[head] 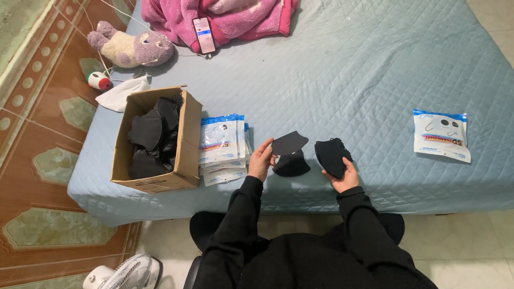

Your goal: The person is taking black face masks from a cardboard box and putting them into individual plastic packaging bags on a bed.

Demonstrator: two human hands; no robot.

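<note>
Left hand (261, 159) has a pinch grip on one flat black mask (289, 142), thumb and fingers closed on its edge so it stands lifted off the bed (348, 69), w/ a second black mask (291, 165) lying just under it at approx 6 o'clock. Right hand (345, 175) cups a small stack of folded black masks (331, 155), fingers closed round the lower edge, palm up, prob. to keep the pile together. Both hands sit near the bed's front edge, close to the person's lap. At 9 o'clock from the left hand: a pile of white-and-blue mask pouches (222, 147), leaning against an open cardboard box (184, 155) holding more black masks, so both are within easy reach. Well apart at 3 o'clock lies one single pouch (441, 135). Far side of bed, approx 11 o'clock: phone (204, 35) on a pink blanket (235, 18), plush toy (131, 48) beside it.
</note>
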